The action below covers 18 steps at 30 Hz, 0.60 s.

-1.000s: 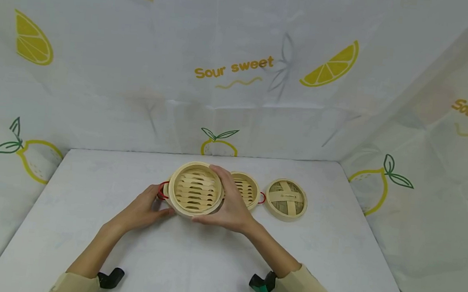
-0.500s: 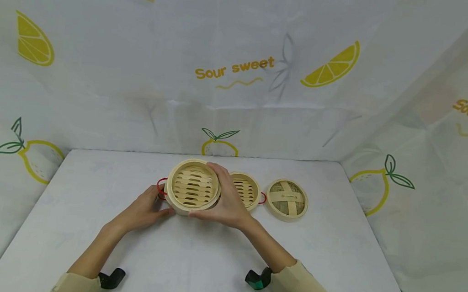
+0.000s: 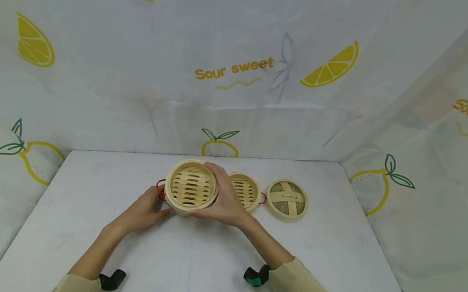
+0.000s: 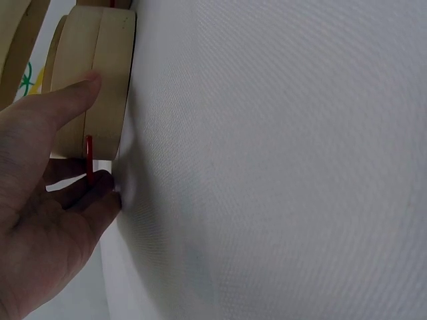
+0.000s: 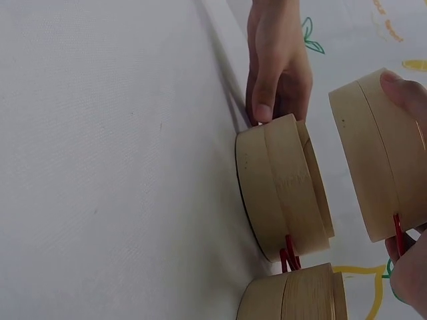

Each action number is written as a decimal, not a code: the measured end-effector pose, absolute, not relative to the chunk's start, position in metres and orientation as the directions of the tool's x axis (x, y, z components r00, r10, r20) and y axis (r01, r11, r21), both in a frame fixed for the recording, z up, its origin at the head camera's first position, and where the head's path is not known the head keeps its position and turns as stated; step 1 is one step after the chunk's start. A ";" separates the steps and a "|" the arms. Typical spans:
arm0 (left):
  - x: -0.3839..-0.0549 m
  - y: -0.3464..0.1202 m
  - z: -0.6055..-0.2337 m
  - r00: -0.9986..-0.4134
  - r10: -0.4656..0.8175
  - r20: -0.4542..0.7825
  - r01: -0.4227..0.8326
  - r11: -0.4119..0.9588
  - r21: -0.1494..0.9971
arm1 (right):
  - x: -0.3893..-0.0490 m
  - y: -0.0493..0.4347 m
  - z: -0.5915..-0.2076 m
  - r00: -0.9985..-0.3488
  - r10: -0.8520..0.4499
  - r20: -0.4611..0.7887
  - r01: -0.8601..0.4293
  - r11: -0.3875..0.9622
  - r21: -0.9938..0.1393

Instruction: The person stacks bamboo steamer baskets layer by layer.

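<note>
My right hand (image 3: pixel 225 200) grips a round bamboo steamer basket (image 3: pixel 191 186) with a slatted floor, thumb on the near side and fingers on the far side. The right wrist view shows this basket held up, apart from a second steamer basket (image 5: pixel 283 190) standing on the table below it. From above, the raised basket hides most of the lower one. My left hand (image 3: pixel 142 210) holds the lower basket at its left side. Its thumb (image 4: pixel 80 97) lies on the bamboo wall, and its fingers curl by the red handle loop (image 4: pixel 89 157).
A third steamer basket (image 3: pixel 248 193) with a red handle sits just right of the lower one, partly behind my right hand. Beside it lies a woven bamboo lid (image 3: pixel 284 209). The white table (image 3: pixel 192 262) ends at a lemon-print cloth backdrop (image 3: pixel 236 114).
My right hand has shifted the raised basket slightly left, leaving more of the red handle loop visible on the left. The left hand, third basket and lid have stayed in place.
</note>
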<state>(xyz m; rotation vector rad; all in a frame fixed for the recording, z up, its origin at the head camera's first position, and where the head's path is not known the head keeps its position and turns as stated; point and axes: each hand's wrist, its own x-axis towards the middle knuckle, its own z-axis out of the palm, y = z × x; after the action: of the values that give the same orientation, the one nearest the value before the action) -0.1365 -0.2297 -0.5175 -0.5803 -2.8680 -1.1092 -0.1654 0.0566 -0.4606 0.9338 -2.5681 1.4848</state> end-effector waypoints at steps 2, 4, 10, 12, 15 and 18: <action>-0.135 -0.228 -0.514 -0.939 0.326 0.104 0.314 0.698 0.644 | -0.166 0.056 -0.461 -0.819 -0.485 0.305 -0.507 0.363 -0.782; -0.134 -0.228 -0.512 -0.942 0.323 0.091 0.304 0.707 0.638 | -0.168 0.054 -0.462 -0.819 -0.492 0.297 -0.503 0.364 -0.784; -0.134 -0.227 -0.512 -0.939 0.327 0.107 0.315 0.694 0.647 | -0.170 0.051 -0.465 -0.813 -0.510 0.281 -0.505 0.377 -0.777; -0.134 -0.227 -0.512 -0.941 0.322 0.102 0.307 0.692 0.653 | -0.170 0.050 -0.466 -0.813 -0.512 0.275 -0.503 0.383 -0.775; -0.134 -0.227 -0.512 -0.944 0.316 0.098 0.300 0.692 0.657 | -0.171 0.049 -0.467 -0.817 -0.510 0.268 -0.496 0.386 -0.778; -0.133 -0.227 -0.511 -0.944 0.314 0.099 0.298 0.688 0.661 | -0.171 0.048 -0.468 -0.822 -0.506 0.262 -0.487 0.385 -0.784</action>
<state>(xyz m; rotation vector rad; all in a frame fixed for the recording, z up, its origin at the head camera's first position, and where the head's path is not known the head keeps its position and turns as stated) -0.1329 -0.2269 -0.5110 -0.5272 -2.9062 -1.1327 -0.1713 0.0483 -0.4676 0.9441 -2.6311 1.4782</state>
